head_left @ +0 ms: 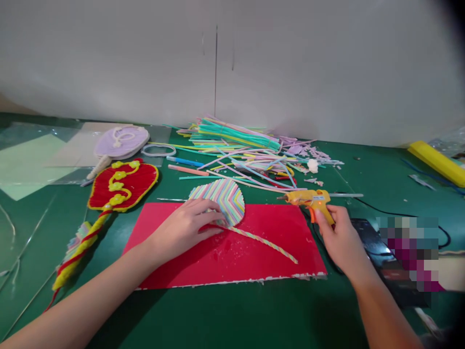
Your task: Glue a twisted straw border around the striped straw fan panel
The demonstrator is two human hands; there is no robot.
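Note:
My left hand (194, 220) rests over the lower left part of a round, pastel-striped disc (232, 196) made of pipe cleaners. Its fingers are loosely curved, with the thumb apart from them. From beside the fingertips a twisted pastel pipe-cleaner stick (269, 241) runs down to the right. Both pieces lie on a red board (254, 264), the disc reaching past its far edge. My right hand (339, 230) grips a yellow hot glue gun (308, 198) by its handle. The nozzle points left, above the board's far right corner, and a glue stick protrudes behind.
Behind the board lies a heap of pastel pipe cleaners (236, 135). To the left are a red and yellow fan (127, 186) and a lilac fan (123, 140). A phone (381, 257) lies near my right wrist, with a black cable beyond. A yellow bar (438, 162) lies far right.

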